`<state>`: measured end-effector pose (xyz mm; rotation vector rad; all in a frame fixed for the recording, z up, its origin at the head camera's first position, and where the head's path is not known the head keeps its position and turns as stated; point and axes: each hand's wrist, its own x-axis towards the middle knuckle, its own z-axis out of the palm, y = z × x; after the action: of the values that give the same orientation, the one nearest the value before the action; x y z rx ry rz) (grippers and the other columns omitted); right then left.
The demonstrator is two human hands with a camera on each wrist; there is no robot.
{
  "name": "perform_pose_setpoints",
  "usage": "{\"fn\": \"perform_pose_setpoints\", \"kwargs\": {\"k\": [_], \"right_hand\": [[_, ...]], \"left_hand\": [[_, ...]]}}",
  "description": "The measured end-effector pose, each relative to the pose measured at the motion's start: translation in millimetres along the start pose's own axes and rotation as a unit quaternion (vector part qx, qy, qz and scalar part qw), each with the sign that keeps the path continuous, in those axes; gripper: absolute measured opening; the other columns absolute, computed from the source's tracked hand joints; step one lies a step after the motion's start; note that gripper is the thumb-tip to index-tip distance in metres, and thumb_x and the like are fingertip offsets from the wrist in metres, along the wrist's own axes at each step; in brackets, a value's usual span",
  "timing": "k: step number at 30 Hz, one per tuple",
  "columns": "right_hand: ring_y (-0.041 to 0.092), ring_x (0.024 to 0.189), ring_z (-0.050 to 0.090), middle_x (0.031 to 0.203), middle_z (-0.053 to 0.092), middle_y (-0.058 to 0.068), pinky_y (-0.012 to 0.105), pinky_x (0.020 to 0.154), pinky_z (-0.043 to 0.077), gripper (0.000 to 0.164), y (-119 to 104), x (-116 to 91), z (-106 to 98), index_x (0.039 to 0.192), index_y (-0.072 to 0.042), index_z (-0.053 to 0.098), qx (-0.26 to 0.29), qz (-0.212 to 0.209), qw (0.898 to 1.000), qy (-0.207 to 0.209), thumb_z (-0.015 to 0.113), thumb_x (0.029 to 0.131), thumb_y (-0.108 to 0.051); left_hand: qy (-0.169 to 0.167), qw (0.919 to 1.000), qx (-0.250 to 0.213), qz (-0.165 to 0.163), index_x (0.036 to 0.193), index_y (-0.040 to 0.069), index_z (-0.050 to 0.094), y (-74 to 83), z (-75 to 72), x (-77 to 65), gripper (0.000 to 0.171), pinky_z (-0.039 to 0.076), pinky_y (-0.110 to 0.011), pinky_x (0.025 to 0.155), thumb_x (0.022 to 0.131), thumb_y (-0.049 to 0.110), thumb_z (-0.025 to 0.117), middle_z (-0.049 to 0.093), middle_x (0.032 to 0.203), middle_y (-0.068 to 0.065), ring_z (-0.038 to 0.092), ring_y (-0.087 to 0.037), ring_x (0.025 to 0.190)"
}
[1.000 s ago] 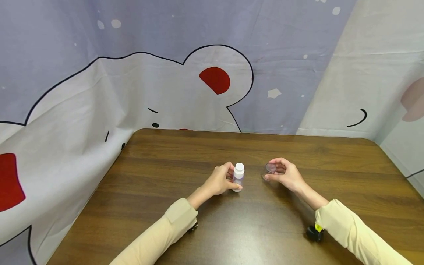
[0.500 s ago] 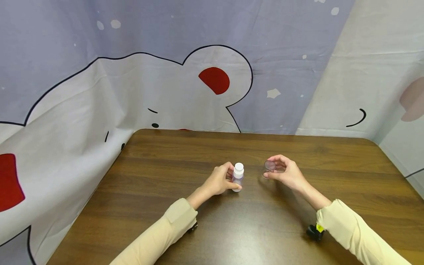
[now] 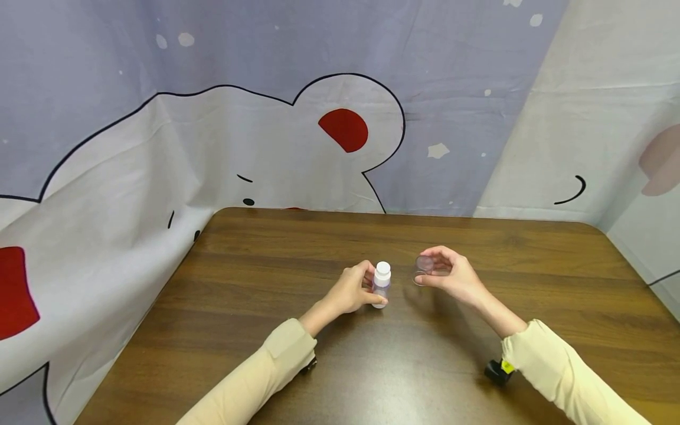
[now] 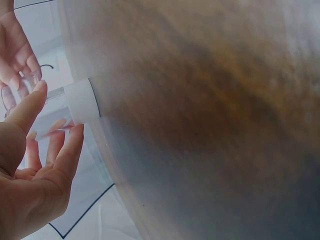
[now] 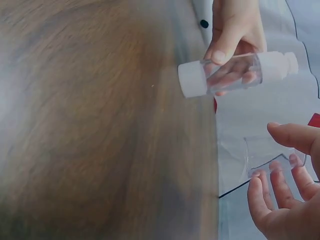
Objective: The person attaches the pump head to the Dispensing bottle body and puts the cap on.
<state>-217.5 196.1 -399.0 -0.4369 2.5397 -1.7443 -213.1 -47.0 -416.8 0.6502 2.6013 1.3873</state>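
Observation:
My left hand (image 3: 347,289) grips a small clear bottle (image 3: 382,280) with a white shoulder and a narrower white top; its fingers and thumb lie around the see-through body. In the right wrist view the bottle's white base (image 5: 192,80) shows too. A little to the right, my right hand (image 3: 458,280) holds a clear, hollow plastic cap (image 3: 424,264) between thumb and fingers. That cap (image 5: 265,150) is apart from the bottle, and its far side is hard to make out. The bottle stands upright; whether its base touches the table is hard to tell.
Both hands work over a brown wooden table (image 3: 255,260) with rounded far corners. A patterned cloth (image 3: 265,147) hangs behind and at the sides. A black wrist device (image 3: 498,373) with a yellow mark sits below the right sleeve.
My right hand has shifted left and slightly away with the clear cap, narrowing the gap to the bottle. The left hand and bottle have stayed in place.

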Motion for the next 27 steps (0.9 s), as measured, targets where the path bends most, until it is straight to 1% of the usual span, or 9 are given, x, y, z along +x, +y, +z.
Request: {"fn": "perform_pose_setpoints", "kwargs": {"k": [3, 5, 9, 11, 14, 18, 21, 27], "right_hand": [[0.0, 0.087, 0.062, 0.1, 0.065, 0.001, 0.016, 0.079, 0.054, 0.048, -3, 1, 2, 0.116, 0.006, 0.055, 0.002, -0.002, 1.0, -0.002, 0.078, 0.075, -0.001], [0.001, 0.088, 0.062, 0.101, 0.065, 0.003, 0.016, 0.08, 0.054, 0.048, -6, 1, 4, 0.117, 0.006, 0.056, 0.003, -0.005, 1.0, -0.003, 0.078, 0.075, 0.0], [0.002, 0.089, 0.062, 0.108, 0.065, 0.013, 0.016, 0.081, 0.054, 0.048, -13, 2, 7, 0.119, 0.005, 0.056, 0.008, -0.009, 1.0, -0.008, 0.078, 0.076, -0.001], [0.002, 0.089, 0.062, 0.11, 0.064, 0.018, 0.017, 0.081, 0.054, 0.048, -17, 1, 10, 0.119, 0.004, 0.057, 0.001, -0.012, 1.0, -0.009, 0.078, 0.076, -0.002], [0.005, 0.09, 0.062, 0.112, 0.063, 0.021, 0.018, 0.08, 0.054, 0.048, -22, 2, 13, 0.12, 0.003, 0.057, 0.0, -0.014, 1.0, -0.012, 0.078, 0.077, -0.003], [0.007, 0.091, 0.063, 0.114, 0.063, 0.02, 0.019, 0.081, 0.054, 0.049, -25, 3, 15, 0.123, 0.0, 0.057, 0.001, -0.02, 1.0, -0.013, 0.077, 0.079, -0.006], [0.005, 0.093, 0.063, 0.116, 0.064, 0.02, 0.019, 0.083, 0.054, 0.05, -28, 4, 17, 0.125, -0.001, 0.057, -0.001, -0.027, 1.0, -0.009, 0.076, 0.08, -0.008], [0.002, 0.096, 0.061, 0.119, 0.063, 0.019, 0.018, 0.086, 0.053, 0.051, -35, 7, 19, 0.126, -0.002, 0.057, 0.01, -0.042, 0.999, -0.003, 0.076, 0.08, -0.006]], "left_hand": [[0.001, 1.0, 0.002, 0.002, 0.102, -0.002, 0.054, -0.7, 0.3, -0.1, 0.045, 0.057, -0.026, 0.078, 0.071, 0.009, 0.085, 0.069, 0.104, -0.017, 0.068, -0.025, 0.094], [0.001, 1.0, 0.003, 0.004, 0.102, -0.002, 0.054, -1.0, 0.4, 0.0, 0.045, 0.057, -0.026, 0.078, 0.071, 0.009, 0.085, 0.069, 0.104, -0.017, 0.068, -0.025, 0.093], [0.001, 1.0, 0.002, 0.004, 0.102, -0.001, 0.054, -1.1, 0.3, -0.2, 0.045, 0.057, -0.027, 0.078, 0.071, 0.009, 0.084, 0.069, 0.104, -0.017, 0.068, -0.025, 0.094], [0.0, 1.0, 0.0, 0.004, 0.102, -0.001, 0.054, -1.2, 0.1, -0.3, 0.045, 0.057, -0.027, 0.078, 0.071, 0.009, 0.084, 0.069, 0.104, -0.017, 0.068, -0.025, 0.094], [0.0, 1.0, -0.005, 0.005, 0.102, -0.002, 0.053, -1.4, 0.0, -0.5, 0.044, 0.057, -0.027, 0.078, 0.072, 0.008, 0.084, 0.069, 0.104, -0.017, 0.068, -0.026, 0.094], [-0.002, 0.9999, -0.009, 0.006, 0.102, -0.002, 0.053, -1.5, 0.1, -0.7, 0.044, 0.057, -0.027, 0.078, 0.072, 0.007, 0.084, 0.068, 0.105, -0.018, 0.068, -0.026, 0.094], [-0.003, 0.9999, -0.01, 0.006, 0.103, -0.003, 0.053, -1.2, 0.1, -0.6, 0.044, 0.058, -0.026, 0.078, 0.072, 0.007, 0.083, 0.068, 0.105, -0.018, 0.068, -0.027, 0.094], [-0.001, 1.0, -0.006, 0.007, 0.102, -0.002, 0.053, -0.7, 0.0, -0.4, 0.044, 0.057, -0.026, 0.078, 0.072, 0.007, 0.084, 0.069, 0.104, -0.018, 0.068, -0.026, 0.093]]}}
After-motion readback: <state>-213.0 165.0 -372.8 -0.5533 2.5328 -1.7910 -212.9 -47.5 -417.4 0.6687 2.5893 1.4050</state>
